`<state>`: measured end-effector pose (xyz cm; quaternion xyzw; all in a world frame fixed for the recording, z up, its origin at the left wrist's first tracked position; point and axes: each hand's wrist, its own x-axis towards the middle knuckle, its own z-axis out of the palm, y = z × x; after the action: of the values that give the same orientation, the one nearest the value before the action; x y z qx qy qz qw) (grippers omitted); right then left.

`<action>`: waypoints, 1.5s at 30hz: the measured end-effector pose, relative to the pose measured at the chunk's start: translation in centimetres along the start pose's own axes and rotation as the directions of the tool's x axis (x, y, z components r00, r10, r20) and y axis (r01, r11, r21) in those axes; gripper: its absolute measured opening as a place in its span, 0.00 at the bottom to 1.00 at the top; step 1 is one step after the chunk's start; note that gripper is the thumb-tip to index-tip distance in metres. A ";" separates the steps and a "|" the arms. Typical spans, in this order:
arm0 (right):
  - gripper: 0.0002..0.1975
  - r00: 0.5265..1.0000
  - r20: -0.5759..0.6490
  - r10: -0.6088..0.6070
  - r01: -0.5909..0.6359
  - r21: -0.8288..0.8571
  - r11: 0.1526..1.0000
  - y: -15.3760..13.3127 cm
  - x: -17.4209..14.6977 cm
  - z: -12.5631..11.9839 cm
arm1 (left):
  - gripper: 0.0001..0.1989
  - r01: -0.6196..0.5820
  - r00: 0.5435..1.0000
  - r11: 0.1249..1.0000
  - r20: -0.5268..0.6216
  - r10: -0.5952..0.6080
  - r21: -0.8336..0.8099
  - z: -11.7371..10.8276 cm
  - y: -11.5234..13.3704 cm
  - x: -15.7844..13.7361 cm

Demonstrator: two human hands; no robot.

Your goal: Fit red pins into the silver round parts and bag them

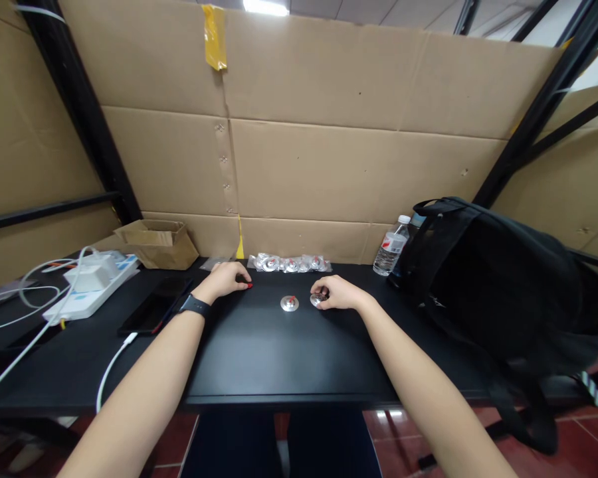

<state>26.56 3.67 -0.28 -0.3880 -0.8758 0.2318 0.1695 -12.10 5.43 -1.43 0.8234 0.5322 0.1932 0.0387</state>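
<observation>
My right hand (339,292) has its fingers closed on the edge of a round, shiny silver disc (316,301) at the tabletop. To its left, a second silver disc with a small red part (290,303) lies flat on the black table. My left hand (225,281), with a dark band on the wrist, rests near the back of the table with its fingers bent together. A tiny red piece (250,285) shows at its fingertips; its kind is too small to make out. Behind both hands, several clear-bagged silver discs (291,263) lie in a row.
A brown paper bag (158,244), a white power strip (92,285) with cables and a black phone (155,307) are on the left. At right stand a water bottle (391,245) and a large black backpack (498,292). A cardboard wall (309,166) closes off the back.
</observation>
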 end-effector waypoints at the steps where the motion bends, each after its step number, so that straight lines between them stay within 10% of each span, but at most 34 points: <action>1: 0.18 1.000 -0.004 0.003 -0.003 0.005 1.000 -0.1 0.0 0.0 | 0.06 -0.015 1.000 1.000 0.000 0.015 -0.001 0.0 0.2 0.0; 23: 0.18 0.915 -0.402 -0.023 0.122 0.224 0.967 -3.4 0.5 0.6 | 0.09 -0.224 0.968 0.856 -0.205 0.142 -0.467 1.0 10.8 0.0; 29: 0.21 0.875 -0.483 -0.025 0.223 0.356 0.907 -5.3 1.0 2.3 | 0.13 -0.159 0.977 0.717 -0.214 0.014 -0.679 2.3 11.7 0.2; 45: 0.20 0.829 -0.557 -0.054 0.295 0.354 0.887 -6.7 1.0 3.8 | 0.11 -0.229 0.959 0.692 -0.282 0.038 -0.684 2.8 13.0 0.4</action>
<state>20.08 -0.53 0.29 -0.3065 -0.7543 0.2834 0.5067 0.19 0.57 -0.41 0.7505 0.3553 0.4861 0.2726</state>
